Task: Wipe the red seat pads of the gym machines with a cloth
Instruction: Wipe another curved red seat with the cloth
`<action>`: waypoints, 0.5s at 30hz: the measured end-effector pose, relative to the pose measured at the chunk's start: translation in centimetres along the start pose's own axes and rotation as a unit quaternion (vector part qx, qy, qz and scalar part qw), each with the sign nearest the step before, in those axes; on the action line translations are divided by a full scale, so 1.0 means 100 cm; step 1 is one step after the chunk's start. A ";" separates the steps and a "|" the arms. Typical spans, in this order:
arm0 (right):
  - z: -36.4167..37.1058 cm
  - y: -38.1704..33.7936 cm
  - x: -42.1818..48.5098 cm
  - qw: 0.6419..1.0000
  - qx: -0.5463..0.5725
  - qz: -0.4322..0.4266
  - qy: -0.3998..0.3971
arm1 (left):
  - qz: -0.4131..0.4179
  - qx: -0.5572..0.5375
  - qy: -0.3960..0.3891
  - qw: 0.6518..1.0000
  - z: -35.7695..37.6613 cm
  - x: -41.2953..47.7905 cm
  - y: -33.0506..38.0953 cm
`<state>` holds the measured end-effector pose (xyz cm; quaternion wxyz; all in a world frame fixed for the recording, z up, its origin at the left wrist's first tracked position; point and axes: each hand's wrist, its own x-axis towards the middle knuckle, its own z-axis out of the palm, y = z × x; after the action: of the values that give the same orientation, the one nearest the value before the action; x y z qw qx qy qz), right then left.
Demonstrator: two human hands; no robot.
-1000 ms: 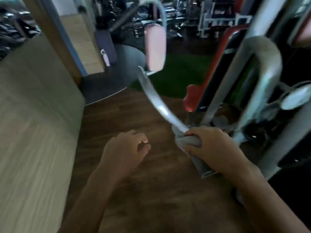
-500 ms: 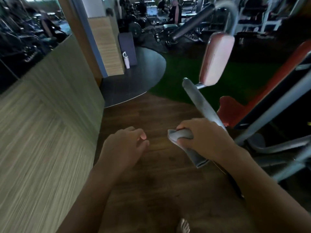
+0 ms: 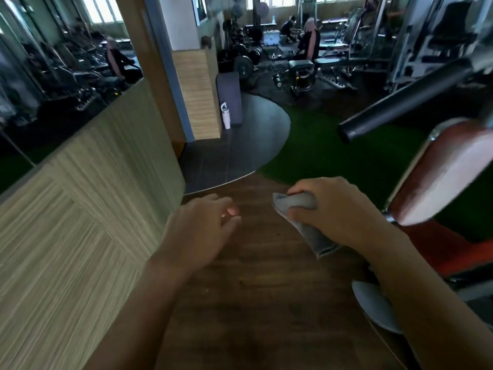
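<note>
My right hand [image 3: 338, 212] grips a folded grey cloth [image 3: 301, 209] in front of me, above the wooden floor. A red upright pad [image 3: 442, 172] of a gym machine stands just to the right of that hand, apart from it. Below the pad lies a red seat pad [image 3: 450, 255], partly hidden by my right forearm. My left hand [image 3: 202, 231] hangs beside the cloth with loosely curled fingers and holds nothing.
A wood-panelled wall [image 3: 80, 209] with a mirror runs along the left. A black padded bar [image 3: 400, 102] juts out above the red pad. A white bottle [image 3: 226, 118] stands by a pillar. Green turf and more machines with people lie farther back.
The view has swung up and left, so the machine frame has slid off to the right. My right hand with the cloth has come off the metal bar. The left hand stays loosely curled.
</note>
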<state>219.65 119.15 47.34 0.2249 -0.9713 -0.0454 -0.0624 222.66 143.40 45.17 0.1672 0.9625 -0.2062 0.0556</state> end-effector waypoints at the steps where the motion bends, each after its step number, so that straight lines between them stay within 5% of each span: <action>1: 0.003 0.003 0.015 1.000 0.005 0.001 0.000 | -0.002 -0.002 0.002 1.000 0.000 0.014 -0.007; 15: 0.064 0.025 0.241 0.991 0.010 0.136 0.015 | 0.094 0.037 -0.075 0.992 0.022 0.272 -0.129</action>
<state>244.36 121.15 43.98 0.2421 -0.9651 0.0894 -0.0453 252.88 143.44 44.03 0.1091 0.9459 -0.3055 0.0061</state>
